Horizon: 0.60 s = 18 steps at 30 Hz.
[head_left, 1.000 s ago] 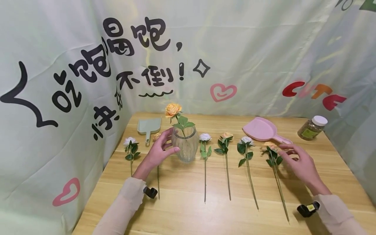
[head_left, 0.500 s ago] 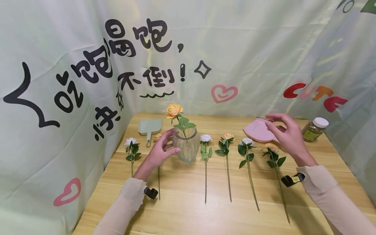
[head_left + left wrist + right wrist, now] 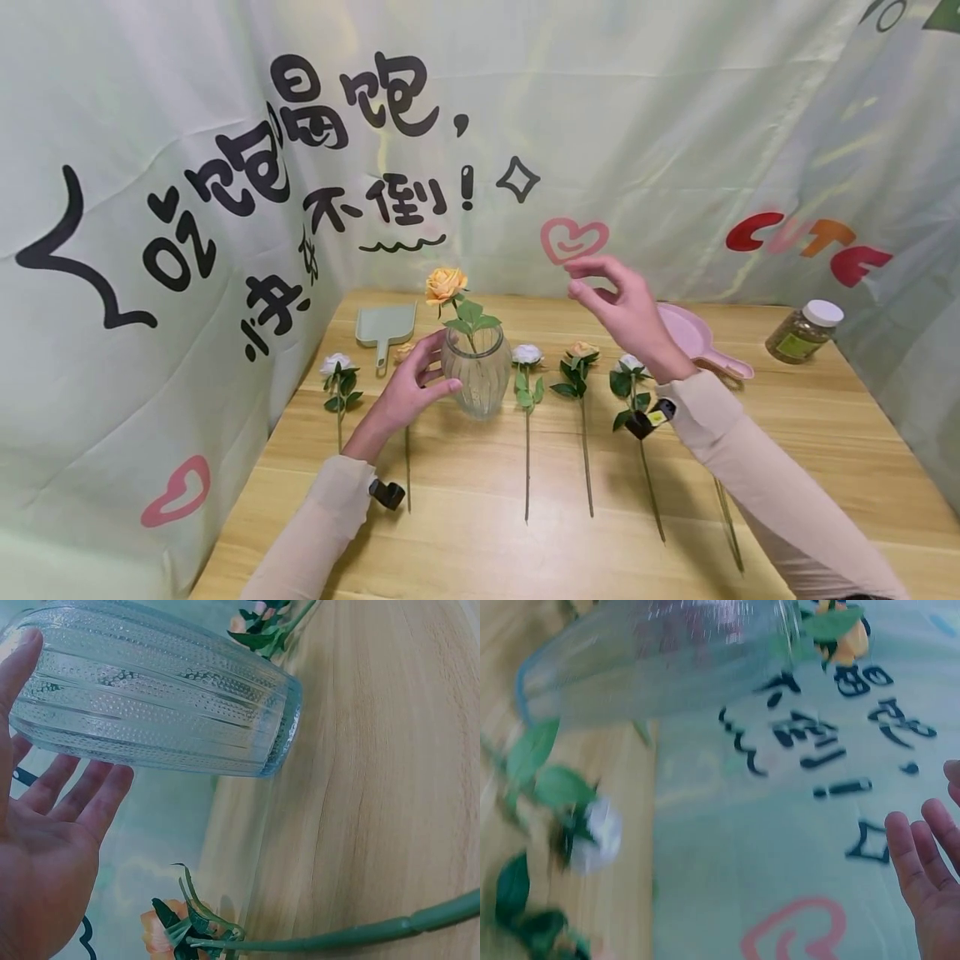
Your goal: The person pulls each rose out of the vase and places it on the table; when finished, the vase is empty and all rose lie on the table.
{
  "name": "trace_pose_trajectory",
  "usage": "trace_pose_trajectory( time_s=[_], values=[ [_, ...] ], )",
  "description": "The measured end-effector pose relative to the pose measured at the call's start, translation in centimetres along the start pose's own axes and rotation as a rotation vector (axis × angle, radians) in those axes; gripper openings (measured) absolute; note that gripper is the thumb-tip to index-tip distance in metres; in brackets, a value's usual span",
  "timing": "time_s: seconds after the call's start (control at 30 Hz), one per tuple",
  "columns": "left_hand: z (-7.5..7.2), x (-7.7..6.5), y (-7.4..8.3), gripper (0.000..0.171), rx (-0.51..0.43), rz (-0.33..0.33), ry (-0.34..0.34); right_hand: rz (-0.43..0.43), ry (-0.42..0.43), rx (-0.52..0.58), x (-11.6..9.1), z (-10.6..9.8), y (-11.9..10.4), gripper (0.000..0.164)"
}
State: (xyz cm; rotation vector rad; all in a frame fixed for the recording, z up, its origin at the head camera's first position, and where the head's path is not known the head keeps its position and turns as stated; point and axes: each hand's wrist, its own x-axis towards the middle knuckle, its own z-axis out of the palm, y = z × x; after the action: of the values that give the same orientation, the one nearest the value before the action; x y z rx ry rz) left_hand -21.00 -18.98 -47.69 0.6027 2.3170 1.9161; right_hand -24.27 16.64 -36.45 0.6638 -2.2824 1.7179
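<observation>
My left hand (image 3: pixel 405 379) is at the left side of a clear ribbed glass vase (image 3: pixel 480 387). In the left wrist view its fingers are nearly straight, with tips at the glass and the palm apart from it. One orange rose (image 3: pixel 446 285) stands in the vase. My right hand (image 3: pixel 626 312) is raised over the back of the table, loosely bent and holding nothing. Below it lie a white rose (image 3: pixel 527 355), an orange rose (image 3: pixel 582 350) and another white rose (image 3: pixel 630 364). The right forearm hides the head of the rightmost rose, leaving its stem (image 3: pixel 727 529) visible.
Left of the vase lie a white rose (image 3: pixel 337 364) and an orange rose (image 3: pixel 404 352) partly behind my left hand. A grey-green dustpan (image 3: pixel 385 325), a pink dustpan-like scoop (image 3: pixel 690 333) and a white-lidded jar (image 3: pixel 802 333) sit along the back. Printed cloth (image 3: pixel 480 100) surrounds the wooden table.
My right hand has lifted from beside the rightmost orange rose and swung left, empty, past the pink scoop. That rose stays on the table. The left hand keeps its place at the vase.
</observation>
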Motion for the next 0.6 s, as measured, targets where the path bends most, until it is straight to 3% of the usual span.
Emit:
trace_pose_trajectory(
  time_s=[0.33, 0.6],
  values=[
    [-0.1, -0.1, -0.2, 0.085, -0.006, 0.009, -0.003, -0.049, -0.262, 0.027, 1.4, 6.9, -0.3, 0.033],
    [-0.1, 0.0, -0.2, 0.083, -0.004, 0.026, -0.020, -0.068, -0.363, -0.121, 1.4, 10.3, 0.1, 0.034]
  ],
)
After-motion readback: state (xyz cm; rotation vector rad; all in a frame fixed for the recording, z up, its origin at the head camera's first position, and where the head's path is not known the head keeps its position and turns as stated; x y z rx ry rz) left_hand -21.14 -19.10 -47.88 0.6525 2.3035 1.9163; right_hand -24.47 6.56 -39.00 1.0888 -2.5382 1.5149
